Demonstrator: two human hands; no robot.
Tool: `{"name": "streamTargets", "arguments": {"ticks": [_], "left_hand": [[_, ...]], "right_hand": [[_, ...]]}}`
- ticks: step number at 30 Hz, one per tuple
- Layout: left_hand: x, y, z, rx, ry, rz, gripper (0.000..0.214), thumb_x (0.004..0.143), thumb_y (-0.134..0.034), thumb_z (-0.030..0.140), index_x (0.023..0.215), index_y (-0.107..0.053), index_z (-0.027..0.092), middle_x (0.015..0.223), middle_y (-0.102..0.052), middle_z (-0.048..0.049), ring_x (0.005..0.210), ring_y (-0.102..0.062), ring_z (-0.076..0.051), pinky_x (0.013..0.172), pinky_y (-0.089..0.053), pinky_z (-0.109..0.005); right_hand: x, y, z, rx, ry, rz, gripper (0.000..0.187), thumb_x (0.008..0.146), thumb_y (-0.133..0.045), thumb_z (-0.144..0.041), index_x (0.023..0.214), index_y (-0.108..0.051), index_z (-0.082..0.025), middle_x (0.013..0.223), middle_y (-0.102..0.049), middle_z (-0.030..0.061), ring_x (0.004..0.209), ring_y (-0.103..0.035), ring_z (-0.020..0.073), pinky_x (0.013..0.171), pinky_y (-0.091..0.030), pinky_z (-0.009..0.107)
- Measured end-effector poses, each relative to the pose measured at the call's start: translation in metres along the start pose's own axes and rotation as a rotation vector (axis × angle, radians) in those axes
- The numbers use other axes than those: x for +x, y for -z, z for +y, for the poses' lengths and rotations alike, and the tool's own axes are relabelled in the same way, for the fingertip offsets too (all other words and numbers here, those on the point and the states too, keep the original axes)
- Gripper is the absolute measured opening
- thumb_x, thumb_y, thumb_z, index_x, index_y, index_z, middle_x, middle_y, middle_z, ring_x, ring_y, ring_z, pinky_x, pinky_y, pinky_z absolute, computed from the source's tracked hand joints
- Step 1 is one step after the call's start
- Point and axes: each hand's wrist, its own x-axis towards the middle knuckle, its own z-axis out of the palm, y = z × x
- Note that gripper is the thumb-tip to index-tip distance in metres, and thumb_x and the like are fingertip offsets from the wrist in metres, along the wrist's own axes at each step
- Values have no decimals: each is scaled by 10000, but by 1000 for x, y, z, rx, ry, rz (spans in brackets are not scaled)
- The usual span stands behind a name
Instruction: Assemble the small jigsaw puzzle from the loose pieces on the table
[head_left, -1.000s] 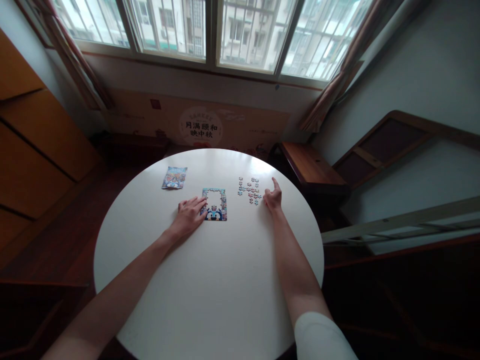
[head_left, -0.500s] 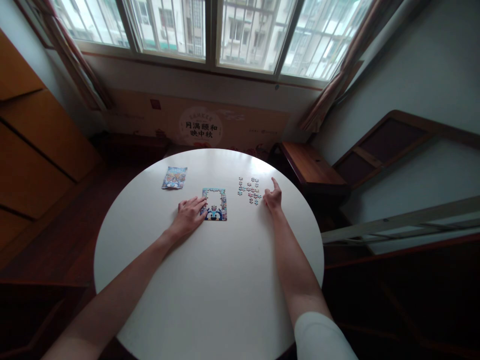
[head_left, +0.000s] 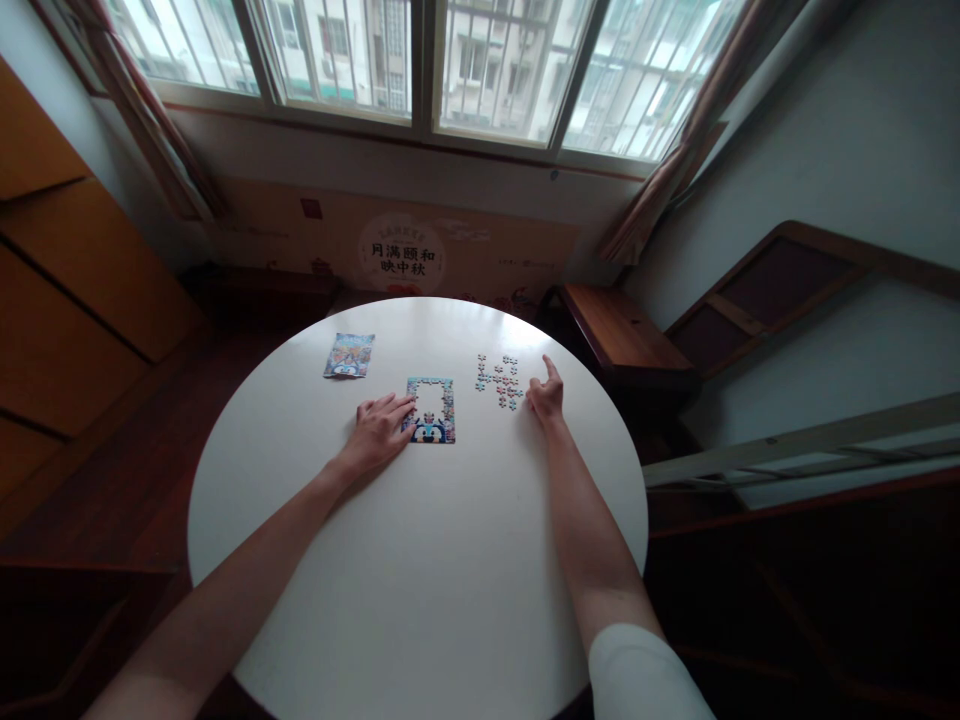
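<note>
A partly filled jigsaw puzzle [head_left: 431,434] lies flat on the white round table, colourful around its border and dark blue at the bottom, with a pale gap in the middle. My left hand [head_left: 379,428] rests flat with fingers spread, the fingertips touching the puzzle's left edge. To the puzzle's right, several loose jigsaw pieces [head_left: 501,380] lie scattered. My right hand [head_left: 547,396] rests just right of these pieces, its index finger stretched away from me and the other fingers partly bent. No piece can be made out in it.
A colourful printed packet [head_left: 349,356] lies at the far left of the white round table [head_left: 450,580]. Beyond the table's right edge stands a brown wooden desk [head_left: 626,325]. A barred window [head_left: 495,70] is ahead, and wooden cabinets [head_left: 82,300] stand at left.
The puzzle has shifted slightly to the right and towards me, with my left fingertips still on its edge. My right hand and the loose pieces look unmoved.
</note>
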Motion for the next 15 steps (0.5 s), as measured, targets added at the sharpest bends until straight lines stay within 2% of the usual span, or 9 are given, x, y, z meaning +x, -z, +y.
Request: {"name": "streamTargets", "arguments": {"ticks": [15], "left_hand": [[-1,1,-3,-20,-34,-18,391,886,-505,455,1246,-599,333,1373,-566,-7,1333,-408,-302,1049,-253,-523]], "right_hand": [[1,-1,3,1,7,-8,820,681,-450,-198,1464,-301,-4,402,-416,-66,306,-374,123,341,-358,248]]}}
